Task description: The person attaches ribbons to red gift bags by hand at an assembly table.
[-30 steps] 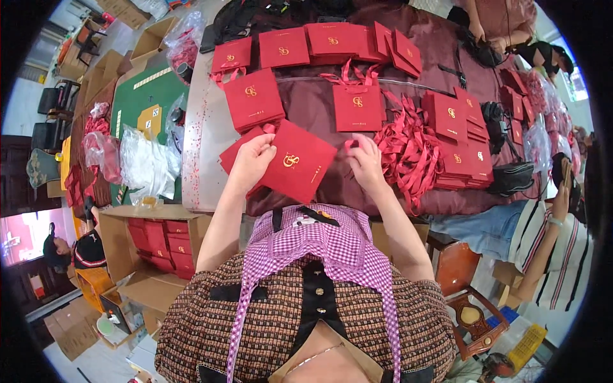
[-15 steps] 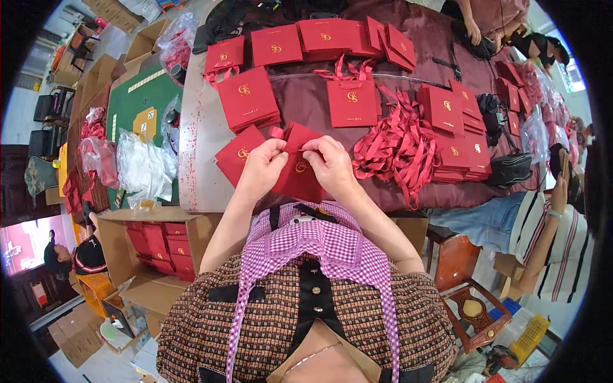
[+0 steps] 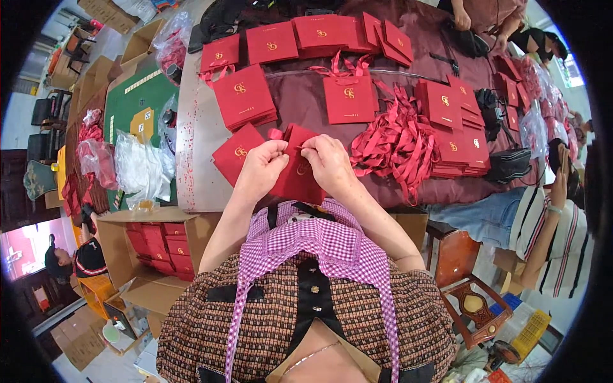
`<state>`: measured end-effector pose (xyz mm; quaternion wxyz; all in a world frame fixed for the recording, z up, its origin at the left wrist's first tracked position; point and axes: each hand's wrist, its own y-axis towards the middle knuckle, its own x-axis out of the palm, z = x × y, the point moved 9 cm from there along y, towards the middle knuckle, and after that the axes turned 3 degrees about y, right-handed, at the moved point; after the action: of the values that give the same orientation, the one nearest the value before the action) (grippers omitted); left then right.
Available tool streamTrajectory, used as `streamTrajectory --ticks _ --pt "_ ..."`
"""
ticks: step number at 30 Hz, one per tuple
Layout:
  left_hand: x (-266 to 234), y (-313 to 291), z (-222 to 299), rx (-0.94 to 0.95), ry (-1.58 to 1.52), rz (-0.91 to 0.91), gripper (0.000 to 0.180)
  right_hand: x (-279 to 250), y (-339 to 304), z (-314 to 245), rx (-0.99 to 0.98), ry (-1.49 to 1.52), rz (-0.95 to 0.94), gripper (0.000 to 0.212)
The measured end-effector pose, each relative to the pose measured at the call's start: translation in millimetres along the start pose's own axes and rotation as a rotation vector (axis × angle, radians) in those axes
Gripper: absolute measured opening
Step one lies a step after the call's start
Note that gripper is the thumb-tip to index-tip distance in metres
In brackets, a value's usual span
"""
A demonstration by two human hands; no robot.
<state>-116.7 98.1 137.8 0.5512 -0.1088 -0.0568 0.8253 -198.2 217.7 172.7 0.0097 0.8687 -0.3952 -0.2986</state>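
Note:
A red paper gift bag with a gold emblem is held close to my body at the table's near edge. My left hand pinches the bag at its upper left side, and a short loop of red ribbon sticks up just beyond the fingertips. Thumb and forefinger of my right hand are closed at the bag's top edge on the other side; whether they also grip a ribbon end is hidden. Under and beside my left hand lies another red bag. To the right sits a tangled heap of red ribbons.
Stacked red bags and a bag with ribbon handles lie beyond my hands. More stacks stand right of the ribbons. An open carton of red bags is at the left. A wooden chair and other people are at the right.
The whole view has shifted slightly. Both hands keep nearly the same pinch on the bag, with the right fingertips moved only a little.

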Motion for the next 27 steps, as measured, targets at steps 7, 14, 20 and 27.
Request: streamTrajectory --ticks 7,14,20,27 --pt "1 -1 -3 -0.002 -0.032 0.020 0.027 1 -5 -6 -0.142 -0.083 0.034 0.008" --pt "4 0 -11 0.014 -0.017 -0.025 0.031 1 -6 -8 -0.163 -0.141 0.021 0.008" --pt "6 -1 -4 0.042 0.019 -0.028 0.029 -2 -3 -14 -0.176 -0.151 -0.008 0.008" --pt "9 -5 8 0.143 0.126 0.037 0.026 -3 2 -6 -0.087 -0.053 -0.086 0.008"
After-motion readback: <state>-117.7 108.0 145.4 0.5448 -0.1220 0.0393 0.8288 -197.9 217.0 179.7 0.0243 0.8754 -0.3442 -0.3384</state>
